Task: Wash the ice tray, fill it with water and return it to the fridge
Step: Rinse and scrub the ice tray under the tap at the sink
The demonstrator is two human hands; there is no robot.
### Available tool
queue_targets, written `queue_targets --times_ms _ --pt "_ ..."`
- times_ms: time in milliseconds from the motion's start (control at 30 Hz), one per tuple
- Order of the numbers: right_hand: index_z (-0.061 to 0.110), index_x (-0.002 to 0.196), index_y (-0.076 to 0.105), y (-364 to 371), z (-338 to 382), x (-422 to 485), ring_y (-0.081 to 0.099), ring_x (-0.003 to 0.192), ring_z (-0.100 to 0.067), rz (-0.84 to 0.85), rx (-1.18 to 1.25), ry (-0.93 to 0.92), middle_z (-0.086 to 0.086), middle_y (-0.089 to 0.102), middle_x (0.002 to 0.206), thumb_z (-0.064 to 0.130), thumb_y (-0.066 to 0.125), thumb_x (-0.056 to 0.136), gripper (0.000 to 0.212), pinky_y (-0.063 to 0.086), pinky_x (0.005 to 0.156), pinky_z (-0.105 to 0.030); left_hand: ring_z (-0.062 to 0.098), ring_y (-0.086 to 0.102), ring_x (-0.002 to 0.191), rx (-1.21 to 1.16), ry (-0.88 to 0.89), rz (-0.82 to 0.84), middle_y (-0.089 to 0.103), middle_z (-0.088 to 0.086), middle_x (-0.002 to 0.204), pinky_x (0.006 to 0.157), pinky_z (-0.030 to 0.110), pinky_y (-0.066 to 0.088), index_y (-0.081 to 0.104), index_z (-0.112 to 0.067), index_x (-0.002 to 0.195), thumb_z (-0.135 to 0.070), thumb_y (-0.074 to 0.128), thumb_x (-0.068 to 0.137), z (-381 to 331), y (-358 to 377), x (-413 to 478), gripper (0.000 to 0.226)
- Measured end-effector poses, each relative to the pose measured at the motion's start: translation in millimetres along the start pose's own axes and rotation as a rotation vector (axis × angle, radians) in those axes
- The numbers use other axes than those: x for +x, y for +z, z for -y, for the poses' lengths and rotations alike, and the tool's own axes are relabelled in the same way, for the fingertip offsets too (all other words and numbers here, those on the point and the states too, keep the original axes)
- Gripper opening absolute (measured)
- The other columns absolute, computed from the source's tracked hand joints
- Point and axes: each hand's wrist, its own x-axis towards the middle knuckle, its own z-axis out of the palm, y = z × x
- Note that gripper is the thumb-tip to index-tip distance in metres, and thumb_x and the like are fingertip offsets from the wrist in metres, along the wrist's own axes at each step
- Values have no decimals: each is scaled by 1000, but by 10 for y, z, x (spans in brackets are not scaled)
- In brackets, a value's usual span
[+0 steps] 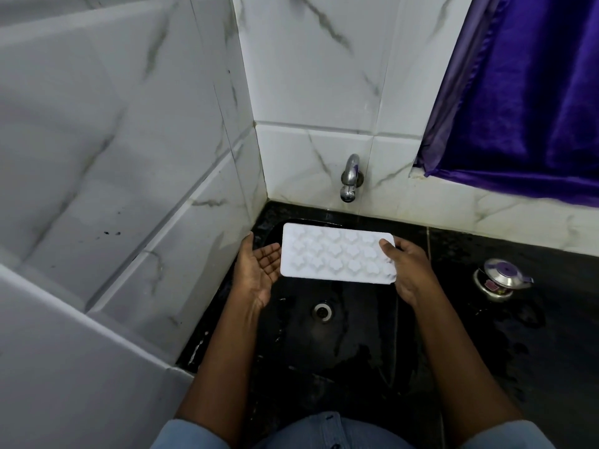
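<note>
A white ice tray [337,256] with several shaped cavities hangs level over the black sink [356,319], just below the chrome tap [350,178]. My right hand [408,270] grips its right end, thumb on top and fingers underneath. My left hand [259,270] is palm up beside the tray's left end, fingers straight and reaching under the edge. No water runs from the tap.
The sink's drain [322,311] lies under the tray. A small steel lidded pot [500,278] stands on the wet black counter [534,335] to the right. White marble tiles [129,157] close in the left and back. A purple curtain [525,92] hangs at upper right.
</note>
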Motion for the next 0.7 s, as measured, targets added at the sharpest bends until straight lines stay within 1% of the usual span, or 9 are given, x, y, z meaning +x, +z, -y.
queue_targets --times_ms 67,133,200,267,333,400,500,633,700 --pt "13 116 74 -7 -11 -7 73 85 -21 -16 -23 -17 -3 76 97 24 73 99 21 58 61 -30 30 73 109 -2 -4 6 75 21 118 87 39 60 67 4 125 -64 47 102 1 -9 -9 75" --pt "14 117 74 -14 -23 -9 76 93 -24 -29 -49 -34 -5 79 102 24 74 98 22 63 73 -38 31 73 108 -3 -3 -2 75 21 116 88 39 60 68 4 123 -64 48 102 11 -11 -23 74" --pt "16 114 75 -14 -27 -17 73 97 -27 -14 -17 -14 -6 79 104 25 75 97 20 61 81 -46 31 72 109 6 -4 -4 74 21 117 91 39 59 67 4 124 -63 48 102 24 -24 -23 74" --pt "13 115 75 1 -22 -40 74 93 -26 7 25 14 -8 77 102 23 73 99 19 62 76 -40 31 71 111 13 -7 6 73 21 120 95 41 58 67 3 123 -64 47 102 24 -40 -22 74" --pt "10 114 73 19 -11 -70 77 81 -16 -2 9 -4 -7 79 99 17 70 100 16 60 62 -29 30 72 105 4 1 7 75 21 116 91 39 59 69 3 118 -64 47 102 11 -36 -44 72" --pt "11 111 73 19 -21 -75 75 74 -8 -6 1 -18 -4 78 94 16 69 101 12 56 55 -23 28 73 100 0 10 -5 75 20 112 87 37 60 69 3 116 -63 48 102 7 -29 -58 70" --pt "12 116 73 21 -32 -66 73 82 -18 2 28 -2 -3 74 94 21 70 100 18 55 54 -24 28 72 100 17 4 -15 75 20 113 82 37 59 69 3 120 -63 47 102 -1 -36 -56 73" --pt "9 115 73 24 -15 -73 70 65 -3 -14 -46 -60 0 74 89 17 69 101 17 52 50 -20 28 72 100 30 -1 -21 74 20 111 82 36 59 69 3 119 -63 47 102 0 -32 -73 71" --pt "10 116 73 24 -14 -64 68 73 -10 -2 -33 -52 -2 73 90 20 71 100 20 52 53 -23 29 71 101 43 -8 -27 73 20 114 83 37 59 68 4 119 -62 46 102 2 -41 -70 71"
